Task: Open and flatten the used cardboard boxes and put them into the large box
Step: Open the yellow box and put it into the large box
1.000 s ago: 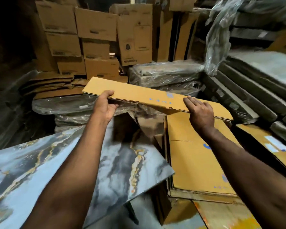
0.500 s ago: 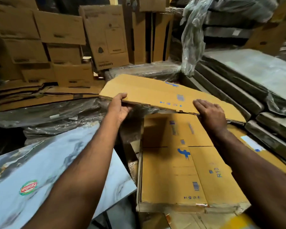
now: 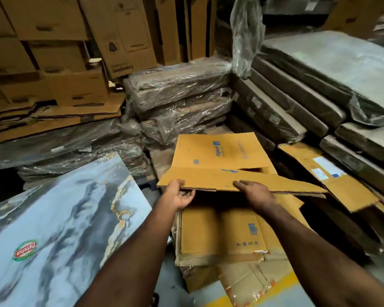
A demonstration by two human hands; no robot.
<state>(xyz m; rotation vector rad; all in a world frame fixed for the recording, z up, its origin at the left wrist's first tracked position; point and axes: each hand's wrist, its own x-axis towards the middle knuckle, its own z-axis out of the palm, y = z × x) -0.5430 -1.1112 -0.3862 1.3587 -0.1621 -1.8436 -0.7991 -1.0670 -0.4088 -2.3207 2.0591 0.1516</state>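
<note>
Head camera looks down on my two arms reaching forward. My left hand (image 3: 179, 194) grips the near left edge of a flattened cardboard box (image 3: 220, 165), thumb on top and fingers curled underneath. My right hand (image 3: 256, 193) lies palm down on the same near edge, fingers fairly straight on its top; whether my thumb hooks under it I cannot tell. This flattened box has blue print and sits above a stack of flat cardboard (image 3: 220, 231) just below my hands. A marble-patterned tile (image 3: 53, 229) with an oval sticker leans at my left. Plastic-wrapped bundles (image 3: 177, 100) lie beyond, and brown cartons (image 3: 53, 29) are piled at the back left.
</note>
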